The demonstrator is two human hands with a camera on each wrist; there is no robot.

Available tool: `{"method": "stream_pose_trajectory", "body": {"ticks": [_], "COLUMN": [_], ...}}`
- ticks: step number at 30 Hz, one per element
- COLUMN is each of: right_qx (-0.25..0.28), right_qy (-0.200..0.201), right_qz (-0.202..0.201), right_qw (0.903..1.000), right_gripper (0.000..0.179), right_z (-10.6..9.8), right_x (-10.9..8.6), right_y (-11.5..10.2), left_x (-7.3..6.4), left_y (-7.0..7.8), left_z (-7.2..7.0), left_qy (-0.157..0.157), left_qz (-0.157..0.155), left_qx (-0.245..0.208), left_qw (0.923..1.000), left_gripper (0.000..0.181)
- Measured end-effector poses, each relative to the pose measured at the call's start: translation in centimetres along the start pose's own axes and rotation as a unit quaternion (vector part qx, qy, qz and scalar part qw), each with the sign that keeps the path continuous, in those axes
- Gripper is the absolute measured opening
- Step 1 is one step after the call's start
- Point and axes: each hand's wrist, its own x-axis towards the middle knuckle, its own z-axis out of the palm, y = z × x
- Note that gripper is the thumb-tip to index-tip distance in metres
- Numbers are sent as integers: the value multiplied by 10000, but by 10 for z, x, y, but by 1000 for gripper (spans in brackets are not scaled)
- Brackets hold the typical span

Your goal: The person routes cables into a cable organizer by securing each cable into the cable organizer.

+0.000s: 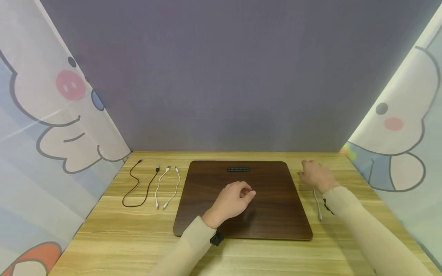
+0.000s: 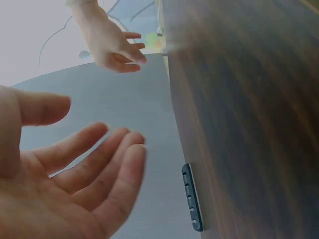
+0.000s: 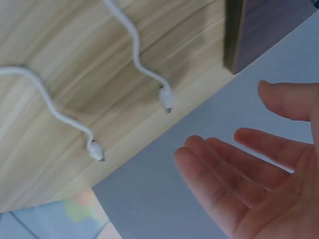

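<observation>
My left hand (image 1: 229, 201) hovers above a dark wood-grain board (image 1: 203, 199), its fingers loosely bent around nothing. A black slotted cable holder (image 1: 238, 169) sits near the board's far edge; the left wrist view shows its row of notches. To the right of the board, my right hand (image 1: 317, 175) hangs over the table, fingers relaxed and thumb apart. Below it lies a white cable (image 1: 317, 205), partly hidden by the hand. The right wrist view shows two white cables there, one nearer the board (image 3: 135, 45) and another farther out (image 3: 52, 105), both untouched.
Left of the board lie a looped black cable (image 1: 139, 205) and two short white cables, one beside the black one (image 1: 158, 188) and one nearer the board (image 1: 177, 188). A grey panel (image 1: 221, 84) rises behind the light wooden table (image 1: 121, 237). Cartoon-printed sheets flank both sides.
</observation>
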Motion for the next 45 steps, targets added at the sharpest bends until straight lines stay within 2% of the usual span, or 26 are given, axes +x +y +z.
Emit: {"method": "stream_pose_trajectory", "body": {"ticks": [5,17,25,29,36,39,45], "right_qx": [9,88,666,840,1134,1333,1896], "right_qy": [-141,-406,-868,-845,-686,-733,-812], "right_qz": [141,321,693,865,1065,1183,1355], "right_qw": [9998,9986,9916,9891,9854,9813,9691], "right_gripper": [57,39,36,24,23,20,28], "right_z": [2,7,9,12,17,18,19], "right_x": [5,13,16,18,20,20,18], "right_y": [10,28,31,33,38,39,35], "left_x": [0,4,7,7,9,10,14], "left_y": [3,14,17,18,22,25,28], "left_z": [5,19,26,27,29,31,36], "left_qy": [253,62,-168,-252,-221,-235,-376], "left_qz": [202,181,148,148,115,130,141], "left_qx": [-121,-769,-851,-720,-657,-688,-831], "left_qw": [9994,9969,9961,9970,9975,9973,9957], "left_gripper": [27,23,21,21,19,19,19]}}
